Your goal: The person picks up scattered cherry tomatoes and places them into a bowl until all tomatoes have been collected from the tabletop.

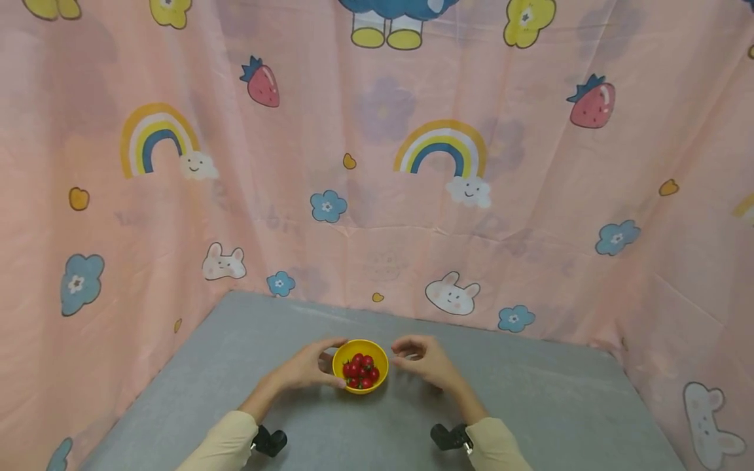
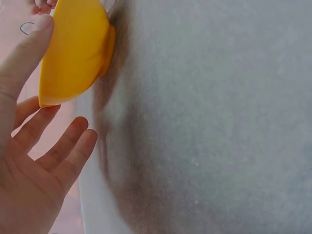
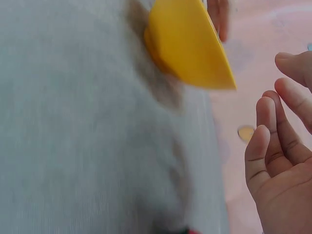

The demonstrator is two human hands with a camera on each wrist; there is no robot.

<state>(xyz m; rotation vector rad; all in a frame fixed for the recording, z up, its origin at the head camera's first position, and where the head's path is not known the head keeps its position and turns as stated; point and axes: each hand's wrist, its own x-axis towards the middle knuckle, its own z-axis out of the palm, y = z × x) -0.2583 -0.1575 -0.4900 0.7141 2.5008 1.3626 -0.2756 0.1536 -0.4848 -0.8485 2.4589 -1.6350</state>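
A yellow bowl (image 1: pixel 360 390) stands on the grey table, with several small red cherry tomatoes (image 1: pixel 363 371) in it, some with green stems. My left hand (image 1: pixel 305 367) holds the bowl from its left side, thumb at the near rim and forefinger at the far rim. In the left wrist view the thumb (image 2: pixel 30 46) lies over the bowl's edge, while the lower fingers are spread away from it. Just right of the bowl, my right hand (image 1: pixel 429 362) hovers with loosely bent fingers and nothing between them. A gap separates it from the bowl in the right wrist view.
The grey table (image 1: pixel 559 405) extends around the bowl to a pink patterned curtain (image 1: pixel 365 248) behind and at both sides. Black wrist-worn devices (image 1: pixel 269 441) sit at both cuffs. A small red sliver (image 3: pixel 192 231) shows at the bottom edge of the right wrist view.
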